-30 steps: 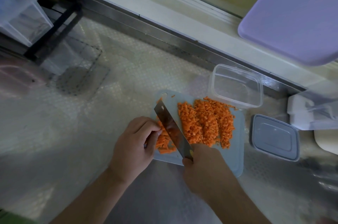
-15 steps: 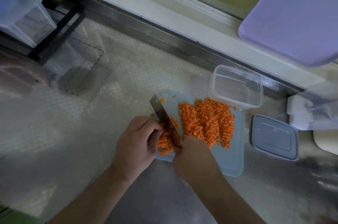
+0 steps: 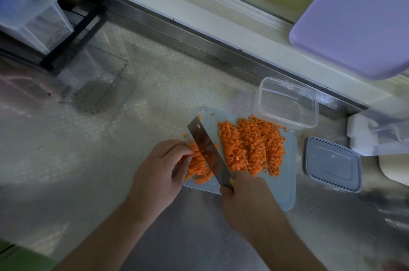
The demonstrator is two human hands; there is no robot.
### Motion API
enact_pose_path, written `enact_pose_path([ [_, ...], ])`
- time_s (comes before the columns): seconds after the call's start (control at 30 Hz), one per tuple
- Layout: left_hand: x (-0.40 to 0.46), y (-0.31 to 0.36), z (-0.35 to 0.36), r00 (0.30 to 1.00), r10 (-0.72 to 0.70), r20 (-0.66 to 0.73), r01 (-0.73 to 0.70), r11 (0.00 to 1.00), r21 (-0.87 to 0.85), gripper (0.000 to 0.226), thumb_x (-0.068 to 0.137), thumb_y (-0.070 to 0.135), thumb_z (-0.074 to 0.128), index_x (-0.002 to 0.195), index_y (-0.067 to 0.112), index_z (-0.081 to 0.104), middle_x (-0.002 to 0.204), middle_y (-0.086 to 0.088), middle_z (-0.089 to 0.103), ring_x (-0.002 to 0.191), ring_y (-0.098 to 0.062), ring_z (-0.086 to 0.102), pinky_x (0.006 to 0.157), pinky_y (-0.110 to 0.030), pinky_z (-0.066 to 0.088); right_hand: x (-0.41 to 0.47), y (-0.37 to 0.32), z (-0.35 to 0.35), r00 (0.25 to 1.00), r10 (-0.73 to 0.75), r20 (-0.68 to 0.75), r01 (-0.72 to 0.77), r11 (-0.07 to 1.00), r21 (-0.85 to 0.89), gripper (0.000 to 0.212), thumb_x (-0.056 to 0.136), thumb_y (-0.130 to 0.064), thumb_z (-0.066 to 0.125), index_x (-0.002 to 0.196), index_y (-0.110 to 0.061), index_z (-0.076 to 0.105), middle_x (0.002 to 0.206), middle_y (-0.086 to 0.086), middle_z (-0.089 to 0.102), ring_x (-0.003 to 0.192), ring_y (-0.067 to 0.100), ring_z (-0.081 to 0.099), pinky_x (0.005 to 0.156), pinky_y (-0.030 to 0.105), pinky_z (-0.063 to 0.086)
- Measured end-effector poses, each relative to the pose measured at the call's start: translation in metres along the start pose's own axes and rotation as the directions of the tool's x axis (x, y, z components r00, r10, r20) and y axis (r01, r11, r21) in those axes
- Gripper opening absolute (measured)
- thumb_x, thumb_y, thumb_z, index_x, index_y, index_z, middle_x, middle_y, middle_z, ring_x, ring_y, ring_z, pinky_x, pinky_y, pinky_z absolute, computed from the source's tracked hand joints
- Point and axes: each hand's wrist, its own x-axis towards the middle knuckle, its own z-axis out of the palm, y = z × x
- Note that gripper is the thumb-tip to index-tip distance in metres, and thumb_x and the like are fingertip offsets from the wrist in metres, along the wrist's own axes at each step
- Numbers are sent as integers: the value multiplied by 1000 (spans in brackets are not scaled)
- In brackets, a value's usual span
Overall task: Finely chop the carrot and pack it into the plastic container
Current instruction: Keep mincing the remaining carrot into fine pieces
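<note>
Right hand [image 3: 243, 195] grips knife [image 3: 208, 151]; left hand [image 3: 159, 171] pinches carrot sticks [image 3: 197, 166], fingertips near blade risk a nick.

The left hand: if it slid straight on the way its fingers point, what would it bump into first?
Probably the knife. The left hand holds the carrot sticks, fingers aimed at the blade right beside them; whether they touch it is unclear.

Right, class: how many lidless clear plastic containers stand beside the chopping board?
1. The empty clear rectangular plastic container stands at the pale blue plastic chopping board's far right corner, its grey lid lying flat to the board's right. None seems hidden.
</note>
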Motion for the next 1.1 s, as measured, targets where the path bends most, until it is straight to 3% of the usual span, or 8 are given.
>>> enact_pose_path([
  [0.13, 0, -1, 5, 999, 28, -29, -27, 999, 29, 12, 103, 19, 64, 103, 17, 75, 105, 10, 69, 101, -11, 63, 84, -18, 49, -1, -5, 1, 999, 25, 30, -24, 999, -23, 3, 99, -32, 53, 98, -28, 54, 78, -13, 43, 78, 16, 50, 72, 32, 49],
  [0.3, 3, -1, 7, 998, 44, -44, -43, 999, 33, 15, 101, 17, 60, 98, 17, 74, 100, 9, 69, 96, -12, 63, 81, -18, 48, 3, -8, 3, 994, 73, 77, -68, 996, -65, 5, 99, -31, 53, 100, -27, 51, 79, -12, 39, 82, 16, 51, 72, 31, 46],
  [0.43, 5, -4, 8, 997, 61, -41, -60, 998, 30, 16, 100, 16, 57, 95, 15, 73, 98, 8, 69, 93, -14, 63, 79, -21, 48, 12, -14, 2, 987, 105, 118, -90, 988, -125, 24, 95, -25, 56, 78, -27, 40, 80, -8, 46, 76, 15, 52, 66, 29, 44],
  [0.6, 4, -3, 8, 998, 52, -47, -51, 999, 17, 13, 99, 13, 61, 95, 15, 73, 98, 8, 69, 93, -14, 63, 80, -23, 49, 22, -20, 7, 990, 106, 93, -99, 992, -72, 1, 94, -23, 57, 93, -22, 58, 89, -1, 59, 81, 19, 61, 66, 32, 52],
  [0.73, 2, -5, 9, 997, 40, -67, -40, 999, 0, 11, 100, 12, 66, 98, 16, 75, 102, 10, 70, 98, -12, 65, 80, -25, 51, 17, -10, 8, 998, 56, 24, -57, 997, 46, 20, 99, -27, 55, 80, -29, 48, 75, -12, 51, 67, 8, 50, 58, 25, 43],
  [0.83, 1, -5, 9, 996, 46, -75, -46, 999, 3, 9, 97, 7, 72, 99, 15, 77, 103, 8, 71, 99, -13, 67, 81, -26, 53, 10, -6, 3, 999, 46, -1, -46, 998, 38, 32, 100, -27, 55, 72, -32, 40, 74, -14, 48, 65, 3, 46, 51, 17, 32],
  [0.97, 0, -6, 10, 996, 41, -77, -42, 999, -6, 9, 98, 8, 72, 101, 14, 77, 105, 8, 72, 101, -13, 67, 83, -27, 54, 2, -6, -2, 999, 46, 10, -47, 999, 21, 35, 100, -28, 55, 72, -34, 36, 76, -13, 48, 66, 4, 47, 51, 18, 35],
  [1.1, 0, -5, 10, 996, 49, -75, -48, 999, 8, 8, 99, 10, 69, 100, 15, 76, 105, 8, 71, 100, -12, 66, 83, -23, 52, 2, -8, -1, 997, 63, 44, -64, 998, 28, 31, 100, -30, 55, 74, -33, 36, 80, -11, 50, 71, 8, 53, 64, 30, 49],
])
